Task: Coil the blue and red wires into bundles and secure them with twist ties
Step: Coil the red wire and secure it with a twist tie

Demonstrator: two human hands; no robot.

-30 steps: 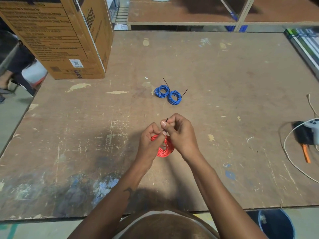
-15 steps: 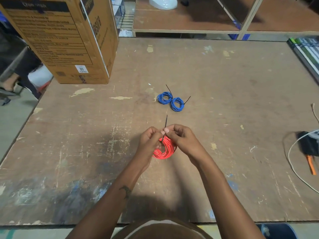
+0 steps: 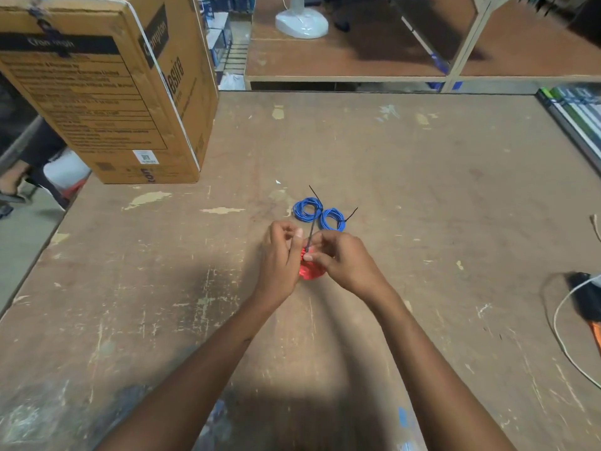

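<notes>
Red wire coil (image 3: 310, 271) held just above the table (image 3: 422, 190), between both hands. Left hand (image 3: 281, 255) curled against the coil's left side; right hand (image 3: 341, 260) pinching it by the black twist tie (image 3: 311, 234) (tail sticking up). Just beyond, two blue coils (image 3: 320, 214) lying tied, side by side. Cardboard box (image 3: 107, 92) far left.

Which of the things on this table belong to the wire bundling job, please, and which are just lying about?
Job:
red wire coil, held by left hand and right hand
black twist tie
two tied blue wire coils

Lying about:
cardboard box
white cable
orange-handled tool
</notes>
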